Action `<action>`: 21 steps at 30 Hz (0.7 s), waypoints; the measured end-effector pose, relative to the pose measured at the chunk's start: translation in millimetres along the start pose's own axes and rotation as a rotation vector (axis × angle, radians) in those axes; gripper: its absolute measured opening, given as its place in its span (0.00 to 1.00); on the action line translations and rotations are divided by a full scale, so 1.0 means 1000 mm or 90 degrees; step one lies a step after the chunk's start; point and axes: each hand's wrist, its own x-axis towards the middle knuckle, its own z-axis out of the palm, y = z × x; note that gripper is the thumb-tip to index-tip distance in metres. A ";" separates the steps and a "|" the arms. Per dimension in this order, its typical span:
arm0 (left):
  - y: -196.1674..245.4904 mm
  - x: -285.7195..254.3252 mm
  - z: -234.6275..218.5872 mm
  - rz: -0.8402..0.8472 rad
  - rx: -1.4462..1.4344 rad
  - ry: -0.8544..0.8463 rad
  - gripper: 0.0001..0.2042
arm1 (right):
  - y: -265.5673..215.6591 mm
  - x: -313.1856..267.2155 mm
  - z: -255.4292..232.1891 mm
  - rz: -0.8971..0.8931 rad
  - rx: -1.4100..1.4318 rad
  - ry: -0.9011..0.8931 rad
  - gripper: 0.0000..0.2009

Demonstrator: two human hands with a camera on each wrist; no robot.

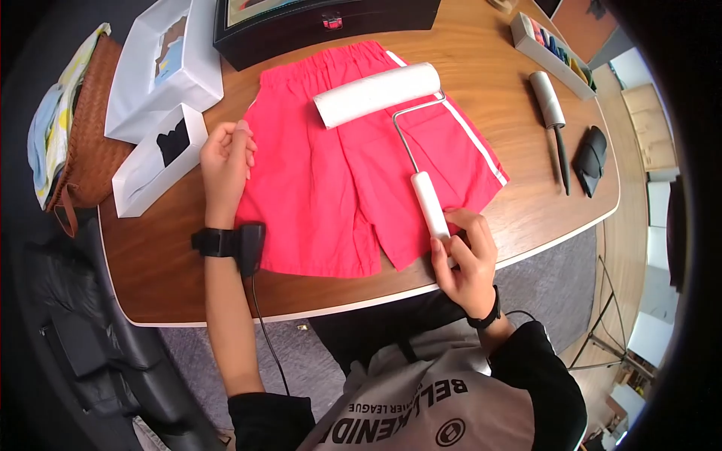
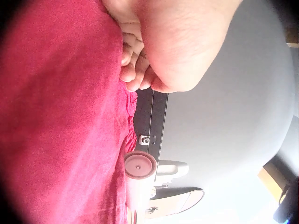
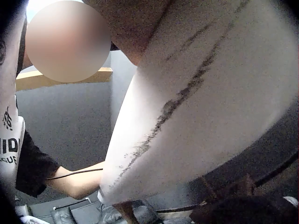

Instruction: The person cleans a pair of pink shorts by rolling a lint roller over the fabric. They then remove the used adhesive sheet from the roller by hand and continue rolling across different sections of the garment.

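Pink shorts [image 1: 316, 173] with a white side stripe lie spread on the wooden table. A white lint roller [image 1: 380, 92] with a bent wire arm lies across their upper part. My right hand [image 1: 468, 263] grips its white handle [image 1: 429, 203] near the shorts' lower hem. At the shorts' left edge rests my left hand [image 1: 226, 161], its fingers loosely curled. In the left wrist view, the fingertips of that hand [image 2: 182, 42] are right at the pink fabric [image 2: 60, 121], and the roller's round end [image 2: 140, 165] shows beyond. A white surface with dark streaks fills much of the right wrist view.
A black case [image 1: 323, 30] stands behind the shorts. White boxes [image 1: 162, 161] and a brown woven basket [image 1: 86, 143] with cloths are at the left. On the right are a second lint roller [image 1: 547, 101], a black pouch [image 1: 592, 159] and a box of colourful items [image 1: 553, 56].
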 end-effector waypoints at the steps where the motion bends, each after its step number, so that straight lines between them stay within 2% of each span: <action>1: 0.001 0.000 0.000 0.000 0.000 0.001 0.11 | 0.000 0.000 0.000 -0.003 0.001 0.000 0.08; 21: -0.002 0.002 -0.002 0.002 0.011 0.006 0.11 | 0.000 -0.001 0.000 0.016 -0.010 -0.014 0.06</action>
